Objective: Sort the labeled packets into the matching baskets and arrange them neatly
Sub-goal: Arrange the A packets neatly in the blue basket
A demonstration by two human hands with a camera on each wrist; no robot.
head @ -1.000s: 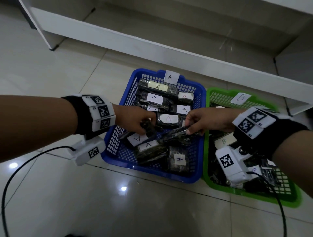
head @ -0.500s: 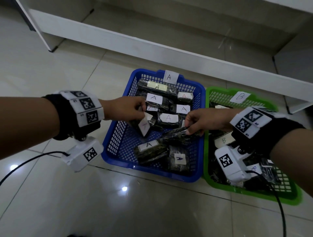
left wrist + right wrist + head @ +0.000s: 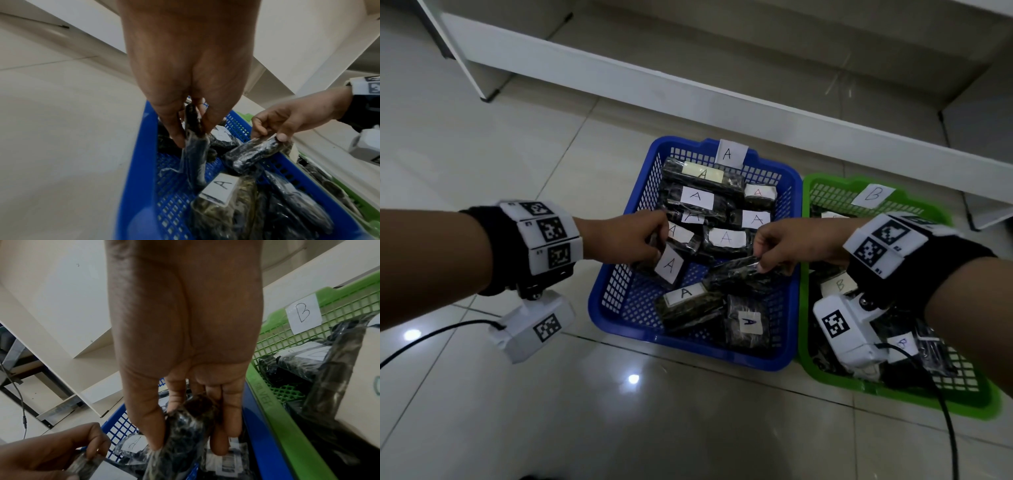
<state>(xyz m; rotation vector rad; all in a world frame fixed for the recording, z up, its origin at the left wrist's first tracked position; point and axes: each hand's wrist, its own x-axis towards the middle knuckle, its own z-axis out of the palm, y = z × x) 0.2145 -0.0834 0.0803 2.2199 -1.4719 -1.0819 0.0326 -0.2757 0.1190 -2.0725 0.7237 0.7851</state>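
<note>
You look to be at the tidying step: both hands are over the blue basket, each lifting a packet. Your left hand pinches the A-labelled packet by its top edge; your right hand grips a dark packet by one end. Next, lay each flat beside the rows at the back

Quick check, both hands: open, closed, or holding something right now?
Left hand: pinches a dark packet labeled A over the blue basket.
Right hand: grips another dark packet, label not visible.
</note>
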